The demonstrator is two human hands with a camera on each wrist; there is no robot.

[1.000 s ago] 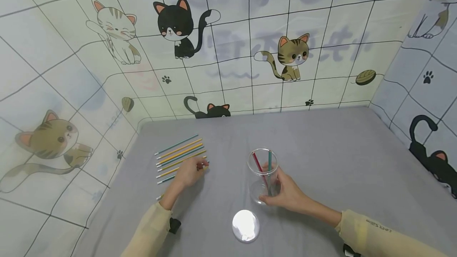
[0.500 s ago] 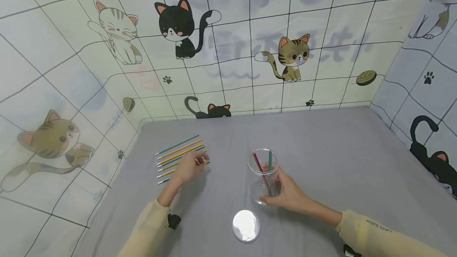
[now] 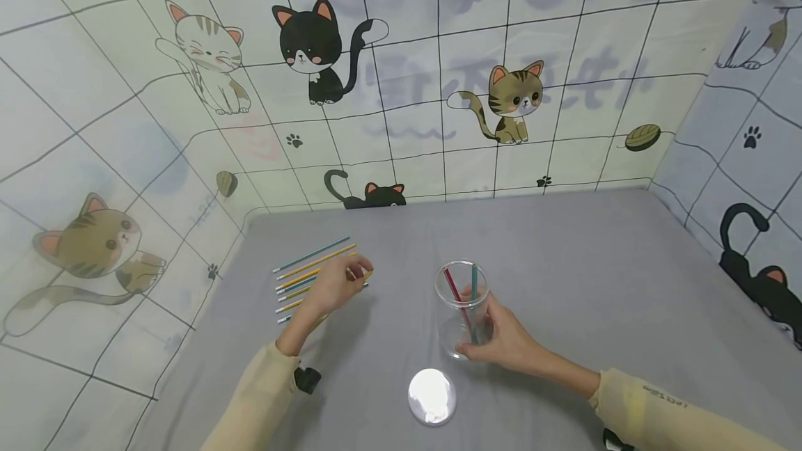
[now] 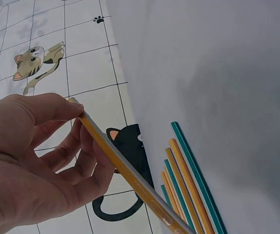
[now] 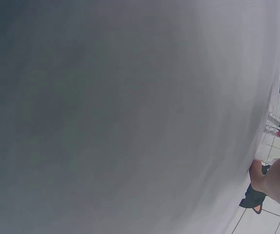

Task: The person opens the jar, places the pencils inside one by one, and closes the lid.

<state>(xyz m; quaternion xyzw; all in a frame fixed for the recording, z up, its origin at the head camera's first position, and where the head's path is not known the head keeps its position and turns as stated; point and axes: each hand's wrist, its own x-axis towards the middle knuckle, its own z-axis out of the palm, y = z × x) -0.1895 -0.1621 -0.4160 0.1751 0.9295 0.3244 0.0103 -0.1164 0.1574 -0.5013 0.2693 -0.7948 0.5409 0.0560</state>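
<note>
My left hand [image 3: 335,285] is raised over the row of pencils, pinching a yellow pencil [image 4: 125,170] near one end between thumb and fingers. That pencil slants downward in the left wrist view, and the hand mostly covers it in the head view. Side by side on the cloth lie several teal and yellow pencils [image 3: 311,254], partly hidden by the left hand and wrist. My right hand [image 3: 504,336] grips a clear cup [image 3: 447,315] standing upright. Inside lean a red pencil [image 3: 452,284] and a teal pencil [image 3: 474,278]. Only part of the right hand shows in the right wrist view.
In front of the cup lies a round, shiny disc [image 3: 431,397], like a lid. Grey cloth [image 3: 583,263] covers the table. Cat-printed fabric walls [image 3: 413,138] enclose it at the back and both sides.
My left hand has risen and moved slightly away from me, lifting the yellow pencil off the near end of the row. The right hand and the cup have stayed in place.
</note>
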